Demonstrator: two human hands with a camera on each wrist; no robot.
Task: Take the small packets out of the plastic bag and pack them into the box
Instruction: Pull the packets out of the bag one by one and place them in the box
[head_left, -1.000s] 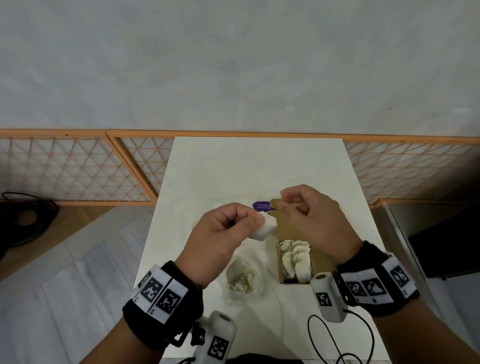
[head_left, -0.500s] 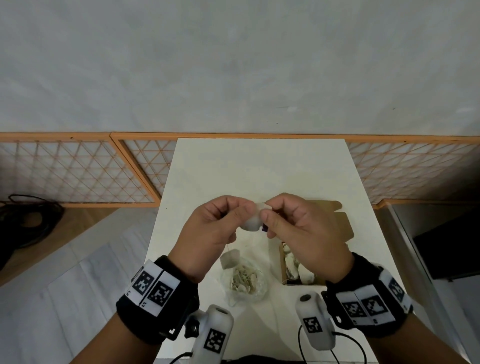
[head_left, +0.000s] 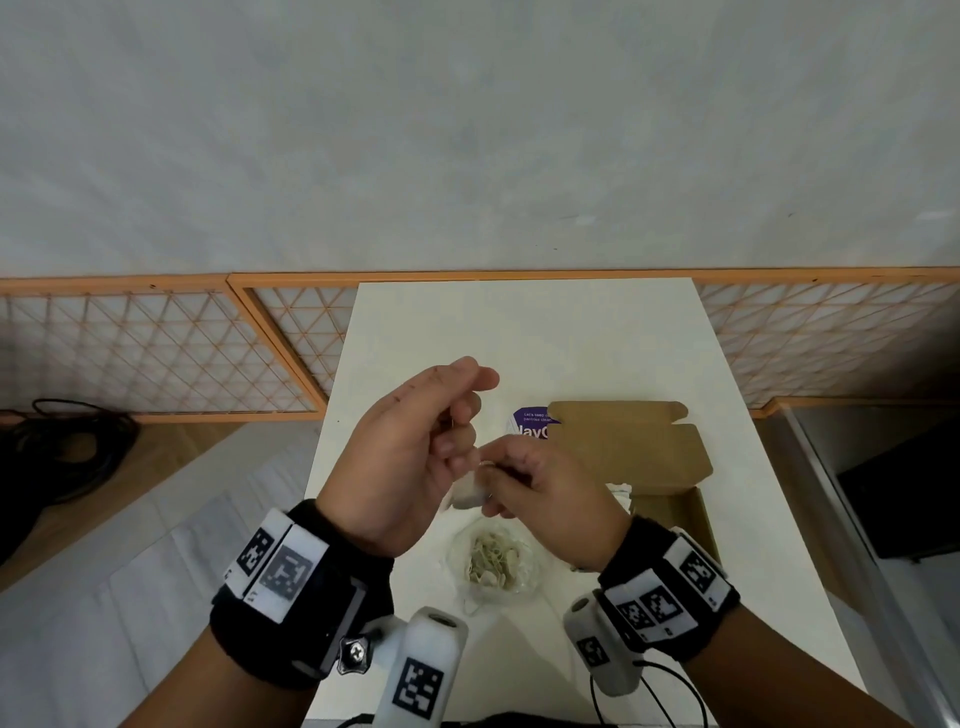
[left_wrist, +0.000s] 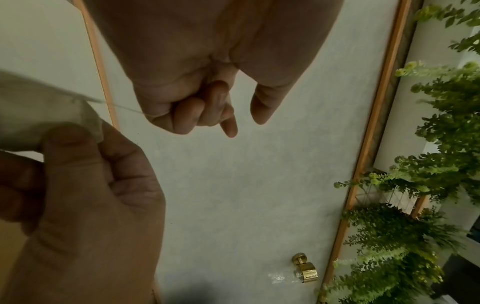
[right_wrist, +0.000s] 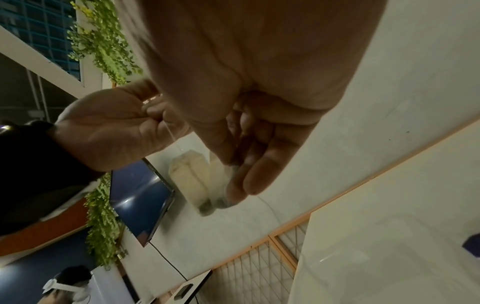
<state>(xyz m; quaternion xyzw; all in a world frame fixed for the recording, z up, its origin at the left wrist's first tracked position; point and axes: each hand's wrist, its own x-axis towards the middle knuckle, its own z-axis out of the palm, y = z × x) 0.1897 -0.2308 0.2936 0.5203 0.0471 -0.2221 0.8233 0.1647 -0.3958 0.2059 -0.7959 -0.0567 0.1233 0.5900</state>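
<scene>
right grip: we have the right hand (head_left: 540, 499) pinching one small packet (head_left: 467, 496) between thumb and fingertips (right_wrist: 239, 191), held in the air above the plastic bag (head_left: 496, 564).
left grip: our left hand (head_left: 415, 452) is curled, fingers (left_wrist: 192, 115) pinched on the packet's thread (right_wrist: 172, 136); the thread runs taut from that pinch to the packet's top.
change: a second ago the left hand alone held the packet while the right was over the box (head_left: 670, 512); half a second ago both hands met on it. Now the right has the body and the left has drawn back up and left, onto the string only.
meaning: we read this as a handover plus untangling the thread, so the packet can go in cleanly. Not yet packed.
box: open, flap (head_left: 628, 444) folded back; right of the hands. One white packet edge (head_left: 621, 491) shows at its near rim; the rest is hidden by our wrist.
bag: on the table (head_left: 524, 332) below the hands, more packets inside.
next: likely the left lets the thread go and the right carries the packet to the box.
</scene>
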